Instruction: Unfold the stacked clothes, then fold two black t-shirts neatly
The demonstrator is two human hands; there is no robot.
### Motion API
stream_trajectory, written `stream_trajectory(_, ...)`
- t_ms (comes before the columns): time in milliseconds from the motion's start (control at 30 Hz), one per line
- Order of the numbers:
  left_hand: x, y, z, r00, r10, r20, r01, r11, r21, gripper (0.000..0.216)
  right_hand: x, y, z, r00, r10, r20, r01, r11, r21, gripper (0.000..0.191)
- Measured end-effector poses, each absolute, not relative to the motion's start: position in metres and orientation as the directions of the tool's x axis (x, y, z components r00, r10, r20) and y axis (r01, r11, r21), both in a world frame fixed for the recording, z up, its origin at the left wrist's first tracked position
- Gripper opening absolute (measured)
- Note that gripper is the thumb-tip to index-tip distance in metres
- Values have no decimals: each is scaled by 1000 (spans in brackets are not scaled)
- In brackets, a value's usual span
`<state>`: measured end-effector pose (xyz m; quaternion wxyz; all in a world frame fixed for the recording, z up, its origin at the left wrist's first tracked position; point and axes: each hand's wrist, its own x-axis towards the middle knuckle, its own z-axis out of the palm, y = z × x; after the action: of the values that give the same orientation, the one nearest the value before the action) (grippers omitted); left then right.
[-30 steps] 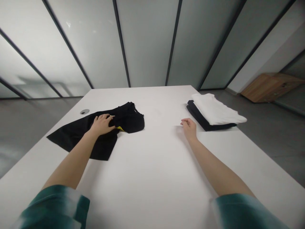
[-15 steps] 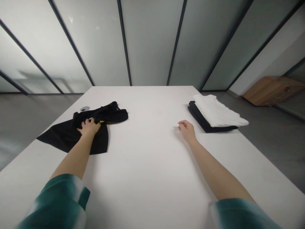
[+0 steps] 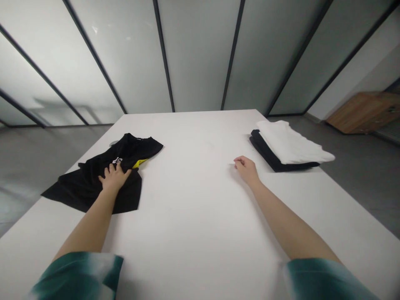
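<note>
A black shirt (image 3: 90, 183) with a yellow and white print lies rumpled at the left side of the white table (image 3: 200, 216). My left hand (image 3: 115, 176) rests flat on the shirt's middle, fingers spread and pressing the cloth. My right hand (image 3: 246, 168) rests on the bare tabletop right of centre, fingers loosely curled, nothing in it. It lies a short way left of a folded stack: a white garment (image 3: 292, 143) on top of a black one (image 3: 268, 152).
The table's left edge runs close under the black shirt. Frosted glass wall panels with dark frames stand behind the table. A wooden cabinet (image 3: 364, 112) sits on the grey floor at the far right.
My left hand has pushed the black shirt leftward toward the table's edge; the cloth, bunched half a second ago, now lies flatter under my spread fingers. My right hand has barely moved.
</note>
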<state>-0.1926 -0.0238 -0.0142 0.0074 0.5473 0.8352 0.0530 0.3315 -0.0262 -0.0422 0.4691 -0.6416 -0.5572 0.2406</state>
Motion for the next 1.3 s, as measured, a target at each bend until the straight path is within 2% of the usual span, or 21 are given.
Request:
stream_trajectory(200, -198, -9, -7, -388, 921, -32, 914, 389, 110, 89, 331, -25, -45, 246, 940, 236, 527, 75, -847, 20)
stream_trajectory(400, -178, 10, -3, -524, 851, -31, 832, 519, 195, 103, 330, -23, -46, 239, 940, 246, 543, 81, -836, 19)
stream_trajectory(533, -167, 12, 8, -545, 838, -11, 794, 521, 313, 94, 331, -22, -45, 275, 920, 279, 543, 91, -835, 18)
stream_trajectory(600, -155, 8, 15, -556, 826, 94, 788, 489, 374, 85, 331, -21, -44, 306, 903, 302, 529, 103, -842, 18)
stream_trajectory(667, -131, 2, 19, -471, 838, 277, 850, 347, 395, 77, 330, -21, -43, 337, 881, 333, 508, 127, -852, 19)
stream_trajectory(733, -96, -6, 18, -266, 872, 411, 929, 118, 352, 68, 328, -22, -41, 371, 857, 358, 490, 147, -859, 20)
stream_trajectory(800, -56, -13, 9, -8, 926, 376, 951, -109, 288, 58, 328, -22, -39, 411, 826, 386, 493, 155, -856, 22)
stream_trajectory(867, -20, -20, -3, 169, 942, 289, 938, -244, 247, 54, 331, -22, -33, 450, 779, 436, 530, 160, -832, 24)
stream_trajectory(1000, 17, -26, -25, 295, 933, 206, 914, -338, 224, 45, 361, -21, -11, 472, 652, 594, 695, 139, -705, 25)
stream_trajectory(1100, 16, -26, -31, 295, 939, 175, 912, -332, 243, 40, 403, -26, 6, 465, 589, 661, 818, -1, -575, 26)
stream_trajectory(1200, 11, -24, -31, 299, 939, 173, 902, -337, 269, 39, 443, -37, 12, 377, 658, 652, 913, -147, -380, 32)
stream_trajectory(1300, 9, -23, -31, 298, 938, 175, 897, -338, 286, 38, 472, -49, 5, 235, 794, 561, 972, -175, -159, 48)
